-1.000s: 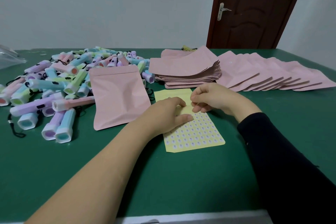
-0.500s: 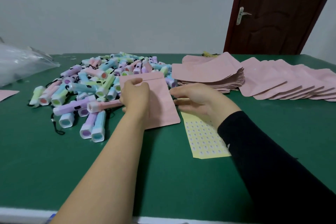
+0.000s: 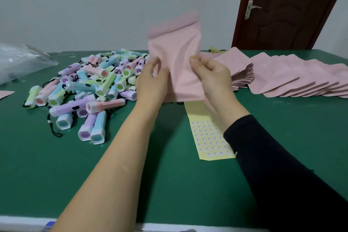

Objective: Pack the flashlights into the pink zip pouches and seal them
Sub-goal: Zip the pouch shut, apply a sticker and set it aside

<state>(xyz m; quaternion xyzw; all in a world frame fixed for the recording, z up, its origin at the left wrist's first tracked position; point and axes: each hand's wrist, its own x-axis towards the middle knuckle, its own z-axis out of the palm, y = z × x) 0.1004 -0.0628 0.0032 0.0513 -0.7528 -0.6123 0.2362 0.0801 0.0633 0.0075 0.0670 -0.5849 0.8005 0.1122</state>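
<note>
I hold one pink zip pouch [image 3: 177, 58] upright above the green table [image 3: 169, 184], its zip end up and blurred. My left hand [image 3: 150, 84] grips its lower left side and my right hand [image 3: 211, 75] pinches its right edge. A heap of pastel flashlights [image 3: 90, 88] with black wrist cords lies on the table to the left of my hands. A stack of flat pink pouches [image 3: 239, 69] sits behind my right hand, and more pouches [image 3: 293, 79] fan out to the right.
A yellow sticker sheet [image 3: 209, 137] lies on the table under my right forearm. A clear plastic bag [image 3: 20, 60] sits at the far left, with a pink scrap [image 3: 5, 93] below it. A dark wooden door [image 3: 286, 5] stands behind the table.
Both hands left the sticker sheet, took the pink pouch that lay beside the flashlights and lifted it upright off the table.
</note>
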